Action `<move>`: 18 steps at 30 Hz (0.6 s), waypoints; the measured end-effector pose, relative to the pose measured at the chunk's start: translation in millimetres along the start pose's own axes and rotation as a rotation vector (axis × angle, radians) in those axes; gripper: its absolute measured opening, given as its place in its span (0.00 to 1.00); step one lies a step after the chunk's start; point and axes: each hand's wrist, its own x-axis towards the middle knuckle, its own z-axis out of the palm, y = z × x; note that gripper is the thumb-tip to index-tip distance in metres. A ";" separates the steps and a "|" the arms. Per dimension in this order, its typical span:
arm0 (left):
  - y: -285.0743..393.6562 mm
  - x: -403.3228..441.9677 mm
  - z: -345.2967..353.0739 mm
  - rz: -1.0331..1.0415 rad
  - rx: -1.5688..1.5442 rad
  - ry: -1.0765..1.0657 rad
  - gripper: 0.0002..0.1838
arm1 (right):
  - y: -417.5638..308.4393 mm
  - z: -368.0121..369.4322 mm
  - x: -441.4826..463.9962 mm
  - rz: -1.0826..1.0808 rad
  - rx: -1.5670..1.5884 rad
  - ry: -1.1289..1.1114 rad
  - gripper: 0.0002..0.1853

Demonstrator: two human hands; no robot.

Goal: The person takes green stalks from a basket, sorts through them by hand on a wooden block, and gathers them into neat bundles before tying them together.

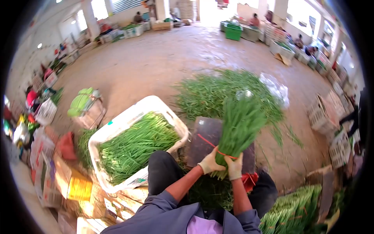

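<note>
A large bunch of long green stalks [242, 124] stands tilted over a dark board [208, 130], its cut ends toward my body. Around its lower part runs a red tie [222, 153], with a loose end reaching left across the board. My left hand [210, 161], in a pale glove, closes on the tie and the bunch from the left. From the right my right hand [235, 166], also gloved, wraps the same bunch near the tie. Some fingers are hidden behind the stalks.
A white crate [95, 156] of green stalks stands left of my knees. Loose greens [206, 93] and clear plastic [276, 87] lie beyond the board. Tied bunches [292, 210] are at the lower right. Other people sit by crates along the walls.
</note>
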 end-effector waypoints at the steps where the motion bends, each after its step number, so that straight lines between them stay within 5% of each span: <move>1: 15.3 4.7 -3.4 0.081 0.146 0.029 0.66 | -14.2 -3.0 6.4 -0.058 0.010 -0.062 0.39; 4: 49.9 17.4 -11.2 0.167 0.297 0.048 0.69 | -42.0 -3.2 16.9 -0.149 0.028 -0.130 0.40; 9: -3.8 23.9 -20.6 0.115 0.394 -0.047 0.71 | -19.1 -45.8 -1.9 0.419 0.022 -0.534 0.38; 12: -14.7 24.5 -13.0 -0.490 -1.366 0.010 0.54 | -15.7 -62.1 -37.8 0.551 -0.041 -0.522 0.37; 15: -103.4 23.2 -13.9 0.079 -0.357 -0.066 0.37 | -15.3 -69.9 -54.7 0.593 -0.065 -0.504 0.36; 17: -69.8 20.1 -20.1 0.261 0.093 0.005 0.36 | -15.4 -74.0 -59.9 0.607 -0.077 -0.497 0.36; 18: -42.4 15.8 -16.6 0.224 -0.129 -0.011 0.36 | -15.8 -76.3 -64.3 0.614 -0.081 -0.493 0.36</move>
